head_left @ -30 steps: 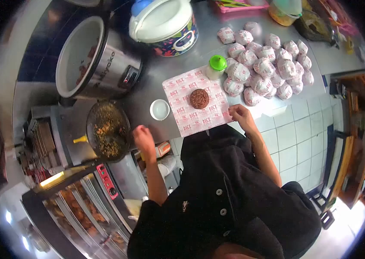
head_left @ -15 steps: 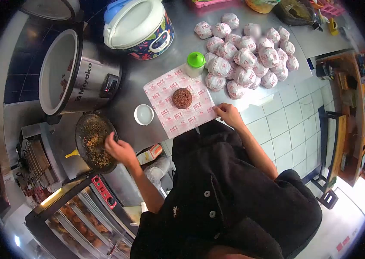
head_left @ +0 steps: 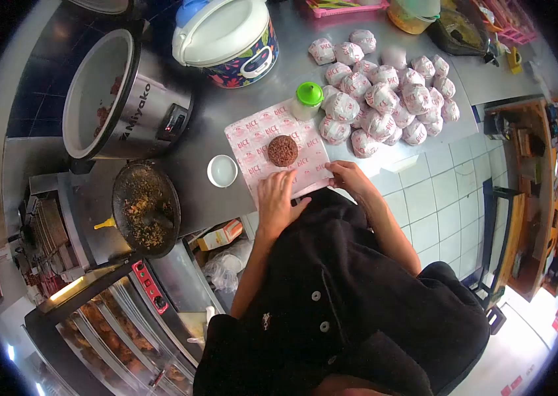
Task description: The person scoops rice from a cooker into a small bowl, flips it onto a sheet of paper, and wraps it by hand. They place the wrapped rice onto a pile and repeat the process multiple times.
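Note:
A printed sheet of wrapping paper (head_left: pixel 250 142) lies on the steel counter with a round mound of brown rice (head_left: pixel 283 151) on it. My left hand (head_left: pixel 276 200) rests palm down over the sheet's near edge, fingers stretched out, fingertips just short of the rice. At the sheet's right corner my right hand (head_left: pixel 351 179) pinches the paper between thumb and fingers. A small white bowl (head_left: pixel 222 171) sits left of the sheet. The green-lidded bottle (head_left: pixel 309 99) stands on its far edge.
Many paper-wrapped bundles (head_left: pixel 381 98) are heaped at the back right. A wok (head_left: pixel 121 218) of crumbly food stands at left, below a Miyako cooker (head_left: pixel 150 115). Behind the sheet is a flowered rice container (head_left: pixel 239 69). A glass-fronted cabinet (head_left: pixel 111 330) is at lower left.
My left hand has moved right from over the wok to the near edge of the paper. The right hand stays at the corner. The view has shifted slightly.

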Tool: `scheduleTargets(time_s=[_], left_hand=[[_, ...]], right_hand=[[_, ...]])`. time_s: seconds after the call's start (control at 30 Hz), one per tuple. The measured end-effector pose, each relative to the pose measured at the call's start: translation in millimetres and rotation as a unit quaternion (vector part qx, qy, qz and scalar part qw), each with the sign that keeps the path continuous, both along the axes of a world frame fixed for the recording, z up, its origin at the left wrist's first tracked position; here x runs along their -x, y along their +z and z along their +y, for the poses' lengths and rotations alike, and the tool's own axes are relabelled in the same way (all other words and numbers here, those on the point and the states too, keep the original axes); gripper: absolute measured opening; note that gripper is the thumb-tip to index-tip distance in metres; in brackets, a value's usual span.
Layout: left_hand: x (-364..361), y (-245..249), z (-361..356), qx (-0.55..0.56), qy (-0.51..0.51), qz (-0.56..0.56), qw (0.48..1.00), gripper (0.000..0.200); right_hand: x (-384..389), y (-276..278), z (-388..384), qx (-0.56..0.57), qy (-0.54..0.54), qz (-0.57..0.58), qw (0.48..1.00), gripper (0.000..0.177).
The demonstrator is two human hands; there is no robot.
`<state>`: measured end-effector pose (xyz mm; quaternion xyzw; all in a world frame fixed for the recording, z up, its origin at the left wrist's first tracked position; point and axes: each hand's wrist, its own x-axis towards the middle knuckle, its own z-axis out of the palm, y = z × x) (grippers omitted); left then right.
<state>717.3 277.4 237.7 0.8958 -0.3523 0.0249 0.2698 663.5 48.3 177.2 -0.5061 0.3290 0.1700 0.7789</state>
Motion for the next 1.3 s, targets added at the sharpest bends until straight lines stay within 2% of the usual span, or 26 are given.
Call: scheduleTargets(time_s=[0.1,0.23,0.33,0.47,0.6,0.63,0.7,0.73,0.83,0.87,0.9,1.0,1.1,1.17,1.27,1.3], left_hand=[[4,-40,0,-0.028,0.001,-0.037,0.999,0.037],[0,-47,6,0.035,0.032,-0.035,0.998,0.017],[-5,-42,10,0.044,0.042,-0.037,0.997,0.017],[-5,-44,9,0.030,0.025,-0.085,0.996,0.022],[3,-36,6,-0.020,-0.008,-0.065,0.998,0.028],[5,-37,6,-0.020,-0.014,-0.071,0.997,0.029],[11,-44,6,-0.029,-0.025,-0.070,0.997,0.030],[12,-46,6,-0.033,-0.024,-0.072,0.997,0.030],[15,-51,6,-0.031,-0.031,-0.063,0.997,0.030],[15,-48,5,-0.046,-0.034,-0.058,0.997,0.031],[15,-46,5,-0.044,-0.035,-0.068,0.996,0.032],[13,-47,5,-0.052,-0.039,-0.087,0.994,0.033],[15,-49,8,-0.055,-0.037,-0.090,0.994,0.033],[16,-49,7,-0.057,-0.043,-0.093,0.993,0.032],[17,-53,8,-0.061,-0.046,-0.093,0.993,0.030],[17,-50,7,-0.067,-0.047,-0.094,0.992,0.029]], right_hand=[[1,4,0,-0.004,-0.010,-0.001,1.000,0.032],[7,9,-8,-0.016,-0.098,-0.007,0.995,0.034],[8,29,-14,-0.093,-0.168,-0.024,0.981,0.034],[6,66,-17,-0.141,-0.145,-0.118,0.972,0.034],[3,119,-6,-0.153,-0.086,-0.254,0.951,0.051],[8,134,-2,-0.227,-0.068,-0.270,0.933,0.065],[27,170,12,-0.281,0.023,-0.379,0.881,0.079],[33,190,17,-0.311,0.078,-0.426,0.846,0.079],[15,258,40,-0.431,0.263,-0.575,0.644,0.077],[15,270,47,-0.447,0.289,-0.594,0.604,0.080],[14,276,56,-0.477,0.292,-0.604,0.568,0.073],[18,279,69,-0.492,0.285,-0.618,0.544,0.081],[17,280,72,-0.536,0.297,-0.593,0.522,0.075],[22,286,76,-0.554,0.261,-0.584,0.533,0.067],[21,293,72,-0.557,0.266,-0.572,0.541,0.065],[10,298,60,-0.544,0.314,-0.557,0.543,0.059]])
